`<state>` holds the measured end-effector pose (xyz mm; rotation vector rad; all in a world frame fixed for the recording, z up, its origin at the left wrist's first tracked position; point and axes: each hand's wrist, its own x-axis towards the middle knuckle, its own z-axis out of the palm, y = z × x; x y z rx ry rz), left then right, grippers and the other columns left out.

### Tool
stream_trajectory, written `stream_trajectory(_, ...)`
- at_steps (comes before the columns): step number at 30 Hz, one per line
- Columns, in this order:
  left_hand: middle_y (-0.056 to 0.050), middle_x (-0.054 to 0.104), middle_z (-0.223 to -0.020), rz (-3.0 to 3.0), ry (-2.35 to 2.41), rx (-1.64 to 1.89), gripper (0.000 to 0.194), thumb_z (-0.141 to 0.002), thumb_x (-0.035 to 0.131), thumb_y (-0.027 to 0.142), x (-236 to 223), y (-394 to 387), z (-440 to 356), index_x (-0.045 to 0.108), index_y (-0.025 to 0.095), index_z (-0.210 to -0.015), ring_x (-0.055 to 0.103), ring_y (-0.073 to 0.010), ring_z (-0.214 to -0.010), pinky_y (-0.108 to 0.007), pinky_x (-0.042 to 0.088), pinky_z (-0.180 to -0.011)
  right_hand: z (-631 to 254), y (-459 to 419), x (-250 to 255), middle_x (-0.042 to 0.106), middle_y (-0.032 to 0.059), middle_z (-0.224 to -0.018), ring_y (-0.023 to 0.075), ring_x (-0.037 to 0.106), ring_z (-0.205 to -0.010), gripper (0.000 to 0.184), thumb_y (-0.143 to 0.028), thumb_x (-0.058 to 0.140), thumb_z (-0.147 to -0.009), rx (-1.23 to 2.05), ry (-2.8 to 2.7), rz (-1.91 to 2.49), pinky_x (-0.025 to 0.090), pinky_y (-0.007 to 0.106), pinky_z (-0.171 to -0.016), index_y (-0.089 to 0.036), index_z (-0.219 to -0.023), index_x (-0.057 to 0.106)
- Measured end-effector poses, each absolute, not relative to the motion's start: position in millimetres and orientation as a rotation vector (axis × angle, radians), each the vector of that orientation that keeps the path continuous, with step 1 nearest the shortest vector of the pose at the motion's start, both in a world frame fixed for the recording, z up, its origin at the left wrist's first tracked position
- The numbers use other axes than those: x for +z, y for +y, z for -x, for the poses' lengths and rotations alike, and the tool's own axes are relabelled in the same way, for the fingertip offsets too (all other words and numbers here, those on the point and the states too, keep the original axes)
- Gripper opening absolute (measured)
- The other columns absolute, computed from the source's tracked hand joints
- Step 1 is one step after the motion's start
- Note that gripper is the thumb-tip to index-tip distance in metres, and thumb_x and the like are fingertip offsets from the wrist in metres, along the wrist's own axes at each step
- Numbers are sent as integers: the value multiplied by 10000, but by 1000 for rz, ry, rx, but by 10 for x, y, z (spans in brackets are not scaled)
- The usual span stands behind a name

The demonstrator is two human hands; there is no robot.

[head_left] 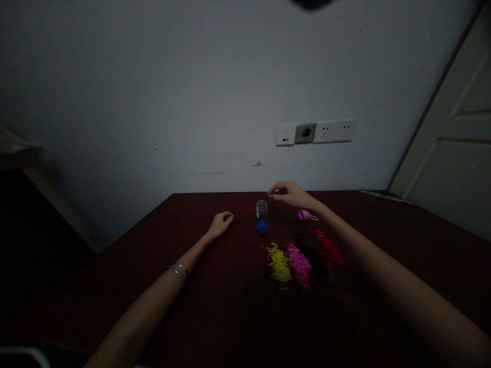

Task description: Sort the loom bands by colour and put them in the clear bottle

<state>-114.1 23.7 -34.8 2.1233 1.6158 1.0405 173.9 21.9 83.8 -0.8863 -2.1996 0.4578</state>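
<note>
A small clear glass jar [262,212] stands upright on the dark table, its mouth uncovered and blue stuff [262,226] at its bottom. Just right of the jar's mouth and slightly above it is my right hand [289,194], with thumb and fingertips brought close together; anything between them is too small to make out. My left hand [220,224] rests on the table left of the jar, fingers curled in, and nothing shows in it. Small rubber bands lie in yellow [281,264], pink [299,263], black [312,258] and red [330,250] piles nearer to me.
A pink cap with a loop [304,214] lies on the dark red table [230,296] beneath my right wrist. Behind the table rises a pale wall with sockets [333,132]. A white door [452,138] is at the right. The light is dim.
</note>
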Motion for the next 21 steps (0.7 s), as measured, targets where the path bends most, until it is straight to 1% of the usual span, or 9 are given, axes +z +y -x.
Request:
stream_trajectory(3,-33,589,-772,-2058,1500,1106,315,-754,506,389,-273,163,1039,602,141,-923,520,-140,-695,-255,410,-678,-1947,133,715,630,51,-806,150,555,-710,198,-289,548,-727,468,-2164,941,434,278,-648,-152,-824,653)
stream_trajectory(5,-34,565,-819,-2025,1402,1088,443,-695,587,411,-222,99,917,542,141,-1044,495,-129,-694,-250,408,-659,-2084,66,595,631,51,-802,150,557,-697,200,-285,532,-740,491,-2151,974,435,278,-631,-156,-843,645)
stream_trajectory(7,-55,540,-926,-2017,1275,1070,595,-623,670,387,-181,32,764,480,148,-1133,486,-131,-758,-253,408,-688,-2209,12,460,633,54,-819,151,556,-691,203,-281,523,-746,488,-2136,1015,433,280,-623,-159,-856,643)
stream_trajectory(10,-94,503,-1038,-1993,1144,1077,710,-560,732,337,-155,-47,532,435,149,-1176,475,-158,-872,-285,399,-766,-2365,-36,253,634,60,-851,167,563,-749,204,-287,526,-743,450,-2089,1054,433,295,-671,-165,-849,649)
stream_trajectory(12,-103,499,-1057,-1979,1107,1103,718,-538,750,310,-166,-70,415,436,145,-1163,473,-171,-907,-302,392,-794,-2447,-57,127,637,60,-871,177,569,-796,207,-296,518,-748,469,-2043,1074,435,303,-714,-171,-849,649)
stream_trajectory(14,-95,509,-1035,-1977,1109,1132,685,-539,751,306,-193,-70,339,449,141,-1131,477,-172,-906,-306,388,-800,-2510,-78,22,637,60,-887,184,572,-821,207,-292,513,-748,495,-2024,1077,435,307,-738,-171,-845,650)
stream_trajectory(21,-36,528,-879,-1996,1208,1214,535,-609,693,373,-237,-47,236,468,145,-1037,481,-135,-775,-262,393,-721,-2592,-144,-108,638,57,-858,191,579,-805,221,-293,506,-742,486,-1967,1122,429,305,-742,-156,-824,658)
